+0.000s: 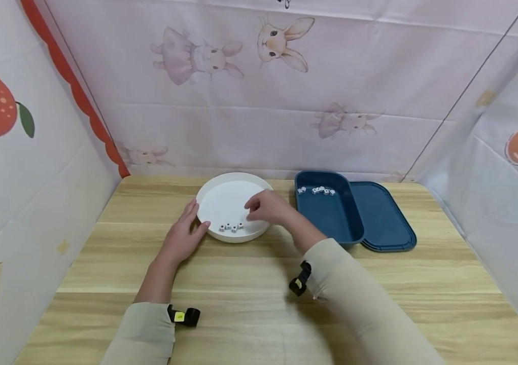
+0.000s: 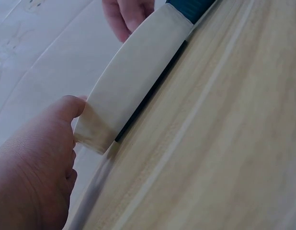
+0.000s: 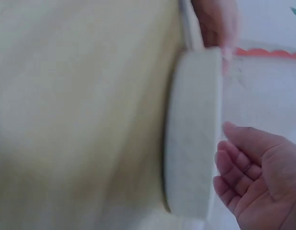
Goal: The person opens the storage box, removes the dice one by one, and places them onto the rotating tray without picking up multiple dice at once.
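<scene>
A round white tray with a raised rim (image 1: 215, 183) lies on the table, with several small white dice (image 1: 234, 229) grouped near its front wall. My left hand (image 1: 182, 237) rests against the tray's left side, fingers along the outer wall and thumb at the front rim; the left wrist view shows the thumb touching the rim. Over the tray's right part hovers my right hand (image 1: 270, 207), its fingers loosely bent. In the right wrist view a gap shows between thumb and fingers, and no die is visible there. More dice (image 1: 321, 190) lie at the far end of a blue box (image 1: 332, 223).
The blue box stands right of the tray. Its matching blue lid (image 1: 388, 223) lies flat to the right, partly under the box. Fabric walls (image 1: 240, 137) with printed rabbits and fruit enclose the wooden table (image 1: 249, 304) at the back and both sides.
</scene>
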The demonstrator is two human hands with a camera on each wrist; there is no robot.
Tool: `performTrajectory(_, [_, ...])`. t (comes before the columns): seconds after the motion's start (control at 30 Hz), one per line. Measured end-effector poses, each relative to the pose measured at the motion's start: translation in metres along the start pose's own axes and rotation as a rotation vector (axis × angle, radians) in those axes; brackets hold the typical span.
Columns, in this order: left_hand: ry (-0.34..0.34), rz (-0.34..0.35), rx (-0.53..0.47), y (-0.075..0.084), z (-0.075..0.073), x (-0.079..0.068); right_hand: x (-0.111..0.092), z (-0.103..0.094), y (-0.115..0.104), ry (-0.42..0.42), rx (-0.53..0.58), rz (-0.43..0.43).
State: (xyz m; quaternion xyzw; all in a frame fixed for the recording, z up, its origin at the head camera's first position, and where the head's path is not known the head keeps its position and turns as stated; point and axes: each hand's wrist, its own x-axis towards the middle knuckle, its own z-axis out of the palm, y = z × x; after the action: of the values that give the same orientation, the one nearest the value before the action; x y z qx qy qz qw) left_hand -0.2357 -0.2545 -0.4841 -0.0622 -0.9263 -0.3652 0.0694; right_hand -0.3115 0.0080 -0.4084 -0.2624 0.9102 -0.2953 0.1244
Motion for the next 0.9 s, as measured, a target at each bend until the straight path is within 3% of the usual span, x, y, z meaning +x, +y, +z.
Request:
performTrajectory(0.13, [0.001,0.001,-0.003,0.000,0.000,0.001,-0.005,-0.029,0.013,0.085,0.118,0.037])
performTrajectory(0.27, [0.001,0.002,-0.010,0.001,0.000,0.000,-0.010,-0.056,0.033,0.211,0.164,0.089])
performTrajectory(0.5, [-0.002,-0.002,0.000,0.000,0.000,0.000,-0.023,-0.090,0.073,0.380,0.331,0.241])
performTrajectory(0.7, [-0.002,0.004,0.005,0.000,0.000,0.000,-0.033,-0.093,0.107,0.410,0.226,0.321])
performTrajectory(0.9, [-0.007,0.002,0.001,0.000,0.000,0.000,-0.036,-0.081,0.129,0.311,0.090,0.387])
